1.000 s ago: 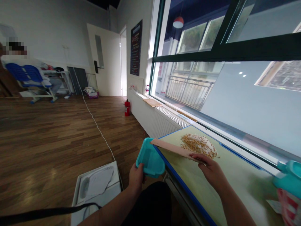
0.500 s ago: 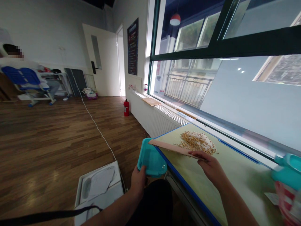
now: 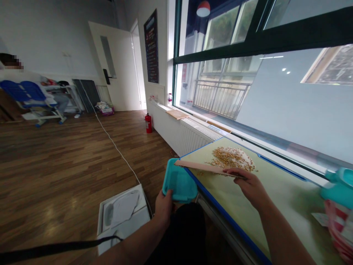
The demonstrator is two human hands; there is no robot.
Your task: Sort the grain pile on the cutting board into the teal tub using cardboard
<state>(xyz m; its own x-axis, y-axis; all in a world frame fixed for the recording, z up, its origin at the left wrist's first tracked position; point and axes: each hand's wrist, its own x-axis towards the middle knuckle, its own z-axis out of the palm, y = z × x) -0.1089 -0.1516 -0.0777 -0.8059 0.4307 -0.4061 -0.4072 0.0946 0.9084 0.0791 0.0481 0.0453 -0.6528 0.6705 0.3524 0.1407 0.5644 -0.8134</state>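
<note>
My left hand (image 3: 164, 206) is closed on the near rim of a shallow turquoise plastic tray (image 3: 179, 182), which sits just off the table's left edge. In my right hand (image 3: 250, 184) is a long flat strip of cardboard (image 3: 202, 167), gripped at its right end. The strip's far left end reaches over the tray's rim. Behind the strip, a pile of yellow kernels mixed with white grains (image 3: 231, 158) lies spread on the pale green tabletop (image 3: 242, 209). A few kernels show close to the strip's edge.
A turquoise container (image 3: 338, 187) and a red-and-white bag (image 3: 340, 224) stand at the table's right. On the floor at lower left is a white box (image 3: 124, 217), with a white cable (image 3: 117, 149) nearby. A red fire extinguisher (image 3: 148, 123) stands by the radiator; a seated person (image 3: 27, 75) is far left.
The view has shifted slightly. Both hands keep their holds, and the cardboard strip and tray stay in nearly the same place relative to the table.
</note>
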